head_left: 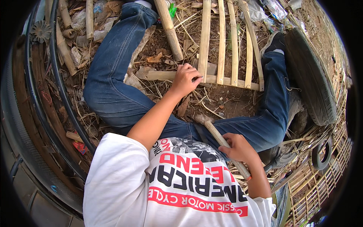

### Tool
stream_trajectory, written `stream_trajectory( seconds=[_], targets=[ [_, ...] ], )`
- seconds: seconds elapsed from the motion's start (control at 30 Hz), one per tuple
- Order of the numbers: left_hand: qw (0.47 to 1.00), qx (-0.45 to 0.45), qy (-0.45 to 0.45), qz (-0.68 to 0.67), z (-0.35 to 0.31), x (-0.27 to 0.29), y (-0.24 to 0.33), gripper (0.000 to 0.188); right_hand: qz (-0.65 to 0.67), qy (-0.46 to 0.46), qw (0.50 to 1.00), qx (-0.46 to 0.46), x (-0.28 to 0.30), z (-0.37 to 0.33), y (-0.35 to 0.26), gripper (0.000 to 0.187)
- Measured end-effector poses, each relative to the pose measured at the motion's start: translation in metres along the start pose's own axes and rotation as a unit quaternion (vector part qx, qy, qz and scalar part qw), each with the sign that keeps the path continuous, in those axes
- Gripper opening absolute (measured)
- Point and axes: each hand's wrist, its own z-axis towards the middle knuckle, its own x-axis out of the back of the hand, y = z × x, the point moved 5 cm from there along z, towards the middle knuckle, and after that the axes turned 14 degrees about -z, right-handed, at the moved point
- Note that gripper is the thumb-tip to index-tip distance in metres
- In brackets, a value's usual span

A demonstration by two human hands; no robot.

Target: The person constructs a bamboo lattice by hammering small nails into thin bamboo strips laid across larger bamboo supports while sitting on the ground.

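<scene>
Between my legs lies a frame of split bamboo slats (222,41), their near ends set on a bamboo crosspiece (160,75). At the foot of the leftmost slat (204,38), my left hand (185,80) is closed in a pinch over the crosspiece. What its fingertips hold, if anything, is hidden. My right hand (238,148) grips the wooden handle of a hammer (217,134) low over my right thigh. The hammer's blunt, dusty head points away from me, toward the crosspiece, and is apart from it. Small dark spots, like nail heads, show where other slats cross it.
A thick bamboo pole (169,32) ends just beyond my left hand. An old tyre (312,77) stands beside my right foot. Black curved tubes (60,72) run along the left. Dry leaves, straw and plastic scraps litter the soil. A bamboo lattice (314,189) lies at lower right.
</scene>
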Motion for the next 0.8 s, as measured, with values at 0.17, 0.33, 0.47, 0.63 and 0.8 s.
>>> stream_trajectory(
  seconds=[0.17, 0.33, 0.47, 0.63, 0.8],
  targets=[
    [1.0, -0.013, 0.003, -0.015, 0.002, -0.004, 0.0, 0.013, 0.388, 0.012, 0.921, 0.038, -0.016, -0.049, 0.043, 0.039],
    [1.0, -0.012, -0.009, -0.002, 0.003, -0.002, -0.002, 0.013, 0.505, 0.1, 0.853, 0.086, -0.017, -0.015, 0.022, 0.053],
    [1.0, -0.013, -0.007, -0.009, 0.004, -0.004, -0.001, 0.015, 0.424, 0.19, 0.881, 0.094, -0.006, 0.038, -0.003, 0.043],
    [1.0, -0.006, -0.005, -0.019, 0.002, -0.005, -0.002, 0.014, 0.316, 0.253, 0.91, 0.088, -0.002, 0.074, -0.018, 0.034],
    [1.0, -0.01, 0.002, -0.025, 0.003, -0.003, 0.001, 0.014, 0.144, 0.337, 0.925, 0.101, -0.007, 0.085, -0.018, 0.036]
  ],
)
